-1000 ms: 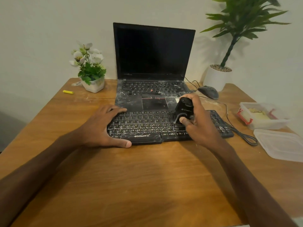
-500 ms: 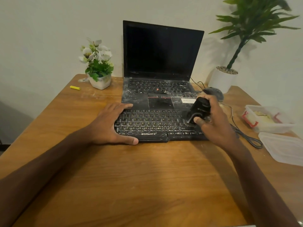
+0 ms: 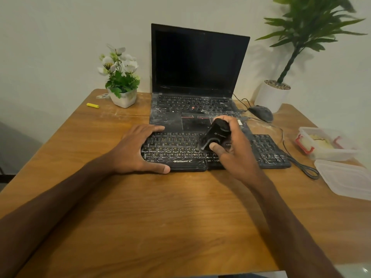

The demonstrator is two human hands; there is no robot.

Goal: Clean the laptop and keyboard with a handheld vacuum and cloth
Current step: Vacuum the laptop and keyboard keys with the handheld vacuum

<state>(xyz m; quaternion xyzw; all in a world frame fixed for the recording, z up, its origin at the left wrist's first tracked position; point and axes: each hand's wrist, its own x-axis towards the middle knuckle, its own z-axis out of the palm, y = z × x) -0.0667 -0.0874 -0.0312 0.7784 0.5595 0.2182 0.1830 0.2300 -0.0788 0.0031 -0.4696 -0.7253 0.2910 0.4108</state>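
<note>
A person is sitting at a wooden counter (image 3: 160, 217), working on a black keyboard (image 3: 176, 151) that is lying just in front of an open, dark-screened laptop (image 3: 198, 63). The keyboard's long axis is running left to right across the counter, and white dust is showing on its keys and on the laptop's palm rest.

The right hand (image 3: 234, 151) is gripping a small black handheld vacuum (image 3: 213, 135), its fingers (image 3: 230, 122) curling over the top of the body and the thumb pressing the near side. The vacuum is tilting, with its body up and to the right and its nozzle pointing down and left, touching the keys near the keyboard's middle.

The left hand (image 3: 136, 151) is resting flat on the keyboard's left end, fingers straight and spread, holding nothing and seemingly steadying it.

Dusty-looking keys are lying on both sides of the nozzle, so the coming sweep probably needs to run along the rows, and the right hand is the one placed for it. No cloth is showing.
</note>
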